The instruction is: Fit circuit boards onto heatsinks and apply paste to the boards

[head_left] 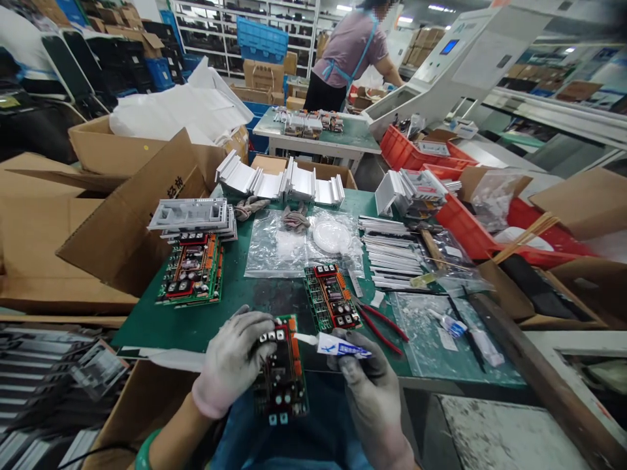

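My left hand [240, 356], in a whitish glove, grips the upper left edge of a circuit board [281, 375] in front of my lap. The board carries orange connectors along its right side and white square terminals. In my gloved right hand [369, 378] is a white and blue glue tube [343, 346], its pale nozzle pointing left at the board's upper part. Whether the nozzle touches the board I cannot tell. Just beyond, a second circuit board [333, 297] lies on the green table [274, 294], beside red-handled pliers [385, 323].
Stacked circuit boards [193, 267] and grey housings [193, 214] stand at left. Metal strips [392, 251], a hammer [434, 248] and another tube [448, 323] lie at right. White profiles [279, 179] line the back. Cardboard boxes [142, 209] and red crates [480, 228] flank the table. A person [350, 55] stands behind.
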Tool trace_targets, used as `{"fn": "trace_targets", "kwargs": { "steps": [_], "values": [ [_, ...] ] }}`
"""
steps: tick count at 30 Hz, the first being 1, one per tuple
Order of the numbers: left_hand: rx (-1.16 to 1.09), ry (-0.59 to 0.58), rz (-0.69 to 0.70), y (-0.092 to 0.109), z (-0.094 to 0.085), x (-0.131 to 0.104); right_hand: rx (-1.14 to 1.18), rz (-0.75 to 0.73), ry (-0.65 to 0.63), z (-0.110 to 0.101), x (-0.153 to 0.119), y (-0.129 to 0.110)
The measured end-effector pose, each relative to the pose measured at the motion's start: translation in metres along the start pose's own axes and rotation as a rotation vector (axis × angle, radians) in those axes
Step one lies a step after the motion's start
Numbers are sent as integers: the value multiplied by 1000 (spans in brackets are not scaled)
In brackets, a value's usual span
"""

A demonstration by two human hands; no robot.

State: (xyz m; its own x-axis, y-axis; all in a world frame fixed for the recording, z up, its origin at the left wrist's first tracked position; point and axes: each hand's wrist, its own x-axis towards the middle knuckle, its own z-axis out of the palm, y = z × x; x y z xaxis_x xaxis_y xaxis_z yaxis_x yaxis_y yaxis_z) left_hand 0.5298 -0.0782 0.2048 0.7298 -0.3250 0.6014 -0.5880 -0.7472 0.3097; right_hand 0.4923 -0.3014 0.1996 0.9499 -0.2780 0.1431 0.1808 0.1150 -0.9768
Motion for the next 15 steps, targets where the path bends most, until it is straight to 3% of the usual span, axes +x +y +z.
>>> {"fn": "trace_targets", "kwargs": {
  "steps": [3, 6, 11, 15],
  "values": [
    [88, -14, -151, -15, 13, -6, -81, -21, -54, 5, -3, 12],
    [115, -53, -196, -24, 17, -8, -218, -151, -108, 9, -3, 17],
    [-43, -117, -36, -27, 10, -3, -402, -405, -169, 16, 8, 13],
    [-127, -211, 90, -29, 10, -1, -439, -513, -252, 21, 20, 7]
  ]
}}
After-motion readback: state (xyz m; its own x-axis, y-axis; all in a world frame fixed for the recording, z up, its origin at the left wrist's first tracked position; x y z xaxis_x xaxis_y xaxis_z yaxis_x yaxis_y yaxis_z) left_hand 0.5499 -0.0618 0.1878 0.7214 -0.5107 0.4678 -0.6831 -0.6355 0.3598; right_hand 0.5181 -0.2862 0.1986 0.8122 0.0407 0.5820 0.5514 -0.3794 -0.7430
